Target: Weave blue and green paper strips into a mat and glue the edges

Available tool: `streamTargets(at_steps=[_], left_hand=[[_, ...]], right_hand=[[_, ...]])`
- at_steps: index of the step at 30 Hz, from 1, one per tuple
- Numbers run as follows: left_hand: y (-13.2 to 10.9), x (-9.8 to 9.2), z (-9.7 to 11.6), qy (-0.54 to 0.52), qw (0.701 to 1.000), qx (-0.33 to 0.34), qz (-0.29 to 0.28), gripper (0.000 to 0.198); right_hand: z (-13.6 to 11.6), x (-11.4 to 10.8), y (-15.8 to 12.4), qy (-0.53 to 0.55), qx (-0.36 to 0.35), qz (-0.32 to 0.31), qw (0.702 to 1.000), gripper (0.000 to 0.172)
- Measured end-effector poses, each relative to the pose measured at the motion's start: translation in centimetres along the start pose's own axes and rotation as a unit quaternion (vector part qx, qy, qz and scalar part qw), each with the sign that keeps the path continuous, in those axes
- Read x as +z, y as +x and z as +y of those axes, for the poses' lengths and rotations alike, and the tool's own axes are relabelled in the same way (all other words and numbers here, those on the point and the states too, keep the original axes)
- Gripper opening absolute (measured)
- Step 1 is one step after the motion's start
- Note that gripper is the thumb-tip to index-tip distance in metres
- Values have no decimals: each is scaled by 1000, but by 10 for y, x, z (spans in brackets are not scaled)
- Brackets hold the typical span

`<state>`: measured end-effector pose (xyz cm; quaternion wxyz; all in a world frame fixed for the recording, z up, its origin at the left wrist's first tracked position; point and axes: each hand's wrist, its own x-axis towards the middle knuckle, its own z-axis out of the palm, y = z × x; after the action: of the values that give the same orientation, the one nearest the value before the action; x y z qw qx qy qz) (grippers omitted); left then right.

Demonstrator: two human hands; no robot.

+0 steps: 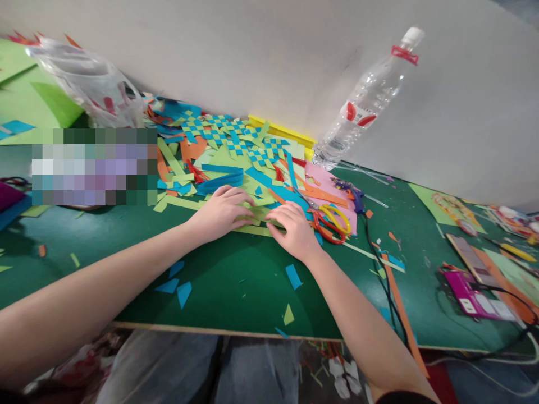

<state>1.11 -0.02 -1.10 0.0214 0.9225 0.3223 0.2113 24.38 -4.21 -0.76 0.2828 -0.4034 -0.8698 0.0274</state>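
Both my hands rest on a heap of light green paper strips near the middle of the green table. My left hand lies on the strips with its fingers bent and pressed down. Close beside it, my right hand pinches at the same green strips with curled fingers. Behind the hands lie woven blue-and-green paper mats amid loose blue and orange strips. Red-and-yellow scissors lie just right of my right hand.
A clear plastic bottle leans against the wall at the back right, beside a yellow strip. A plastic bag stands back left. A black cable, a phone and a pink packet lie right. Paper scraps dot the table front.
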Motion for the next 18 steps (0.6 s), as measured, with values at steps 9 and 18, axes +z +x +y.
streamTargets(at_steps=[9, 18], left_hand=[[-1, -3, 0, 13, 1000, 13, -8, 18], [-1, 0, -1, 9, 1000, 16, -6, 20]], right_hand=[[-2, -2, 0, -16, -43, -14, 999, 21], [-1, -1, 0, -13, -74, -46, 996, 22]])
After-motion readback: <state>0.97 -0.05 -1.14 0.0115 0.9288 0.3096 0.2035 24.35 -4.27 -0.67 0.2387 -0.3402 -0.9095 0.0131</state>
